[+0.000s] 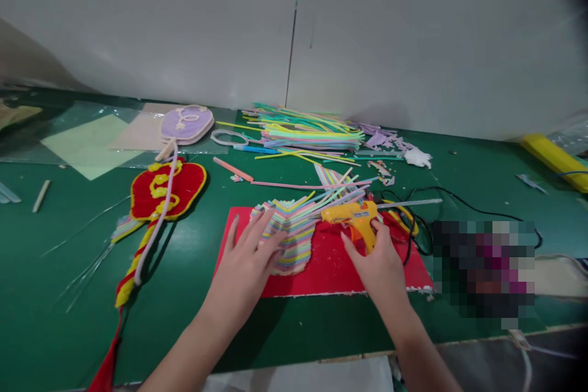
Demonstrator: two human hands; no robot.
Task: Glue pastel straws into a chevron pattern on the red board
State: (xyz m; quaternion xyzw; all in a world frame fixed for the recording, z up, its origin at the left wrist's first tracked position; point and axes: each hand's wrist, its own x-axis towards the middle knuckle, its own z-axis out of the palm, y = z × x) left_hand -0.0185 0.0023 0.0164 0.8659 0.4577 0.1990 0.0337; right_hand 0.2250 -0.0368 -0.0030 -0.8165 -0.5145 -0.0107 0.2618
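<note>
– Left hand (250, 257) flat and open, fingers spread, pressing down on the striped panel (294, 239) of pastel stems. Right hand (379, 263) closed round the handle of the glue gun (351, 215), nozzle pointing left at the panel's upper edge.
– Where does the panel sit?
– On the red sheet (331, 269), toward its upper left, on the green table (193, 318). Both hands are over the sheet.
– How far along, by your reading?
– Partway, I judge. Lower rows lie tight, side by side, in a bent outline. At upper right, loose stem ends (340, 187) fan out past the gun, untrimmed. Stem pile (307, 128) by the wall, well apart, looks unused. Red-and-yellow piece (168, 190) at left and lilac piece (187, 124) behind it look finished, for comparison.
– What can't you make out?
– Nozzle tip and any glue bead: too small. Finger on the trigger or not: cannot tell. Left palm covers the panel's near-left edge. Black cord (459, 202) runs right toward a pixelated block (482, 269); nothing readable there. Yellow object (555, 159) at far right is cut off by the frame.
</note>
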